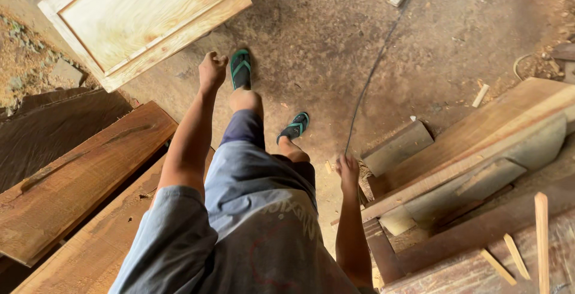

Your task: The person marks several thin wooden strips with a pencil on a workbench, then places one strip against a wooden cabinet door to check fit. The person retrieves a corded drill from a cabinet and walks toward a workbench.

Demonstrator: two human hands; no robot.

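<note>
Left hand (212, 69) is curled into a loose fist, holding nothing, just below the pale framed wood panel (144, 21) — its top is cut off by the frame edge. Right hand (347, 170) hangs beside stacked rough planks (473, 150), fingers bent (grip unclear, partly hidden). A thin black cord (371, 75) crosses the dusty floor (455, 24) — dark boards (78, 180) lie left.
</note>
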